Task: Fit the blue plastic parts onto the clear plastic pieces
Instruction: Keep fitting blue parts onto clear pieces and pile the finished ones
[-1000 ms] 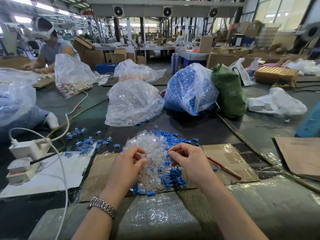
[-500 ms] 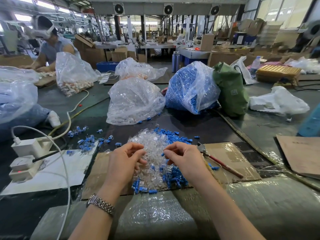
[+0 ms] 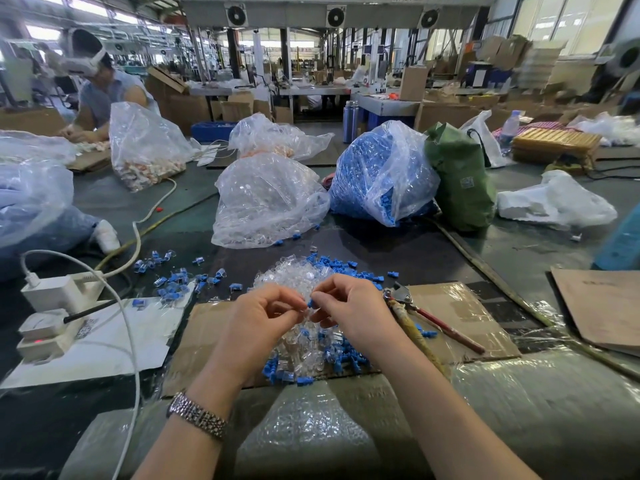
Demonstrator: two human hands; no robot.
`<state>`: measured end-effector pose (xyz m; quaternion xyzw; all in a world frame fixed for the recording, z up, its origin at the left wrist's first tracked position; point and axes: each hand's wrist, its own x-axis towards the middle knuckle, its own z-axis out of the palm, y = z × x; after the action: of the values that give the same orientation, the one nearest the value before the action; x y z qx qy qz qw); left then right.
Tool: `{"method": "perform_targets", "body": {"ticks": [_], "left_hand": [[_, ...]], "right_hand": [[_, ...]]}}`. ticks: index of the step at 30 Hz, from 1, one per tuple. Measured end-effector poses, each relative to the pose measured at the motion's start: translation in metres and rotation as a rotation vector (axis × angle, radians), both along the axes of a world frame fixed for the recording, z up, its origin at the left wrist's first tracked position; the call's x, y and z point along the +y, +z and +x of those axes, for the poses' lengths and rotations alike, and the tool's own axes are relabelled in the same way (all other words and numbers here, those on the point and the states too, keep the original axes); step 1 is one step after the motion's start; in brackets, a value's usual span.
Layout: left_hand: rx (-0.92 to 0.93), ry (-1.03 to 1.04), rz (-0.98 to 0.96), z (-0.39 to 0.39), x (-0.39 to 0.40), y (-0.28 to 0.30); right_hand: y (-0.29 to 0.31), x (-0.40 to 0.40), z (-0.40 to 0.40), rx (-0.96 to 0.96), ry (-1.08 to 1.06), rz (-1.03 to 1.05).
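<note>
Your forearms are bare, with no sleeves in view. Your left wrist carries a silver metal watch band (image 3: 197,414) of small links, lower left of centre; your right wrist wears nothing.

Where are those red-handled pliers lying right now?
The red-handled pliers lie on the taped cardboard, just right of the right hand and beside the pile of clear pieces.

At the centre of the frame we see a small blue plastic part (image 3: 310,302) pinched against a clear plastic piece (image 3: 314,311), raised above a mixed heap of clear pieces (image 3: 298,355) and loose blue parts (image 3: 346,358) lying on taped cardboard at lower centre.
</note>
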<state>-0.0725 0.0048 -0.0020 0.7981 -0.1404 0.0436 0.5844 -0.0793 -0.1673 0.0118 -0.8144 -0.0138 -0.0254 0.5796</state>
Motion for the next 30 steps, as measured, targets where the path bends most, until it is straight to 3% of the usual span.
{"method": "perform_targets", "body": {"ticks": [7,18,22,26,30], "left_hand": [[-0.139,0.078,0.086,-0.006,-0.008,0.002],[-0.272,0.160,0.154,-0.003,-0.011,-0.001],[-0.120,0.161,0.019,-0.005,-0.013,-0.007],[0.198,-0.049,-0.311,-0.006,-0.006,0.000],[0.323,-0.167,-0.437,-0.005,-0.004,0.007]], "right_hand": [[0.006,-0.007,-0.003,0.068,0.059,0.091],[0.005,0.003,-0.010,-0.023,0.030,-0.022],[0.002,0.005,-0.009,-0.068,-0.003,-0.060],[0.003,-0.004,-0.007,-0.148,0.010,0.035],[0.003,-0.009,-0.007,-0.219,0.072,-0.005]]}}
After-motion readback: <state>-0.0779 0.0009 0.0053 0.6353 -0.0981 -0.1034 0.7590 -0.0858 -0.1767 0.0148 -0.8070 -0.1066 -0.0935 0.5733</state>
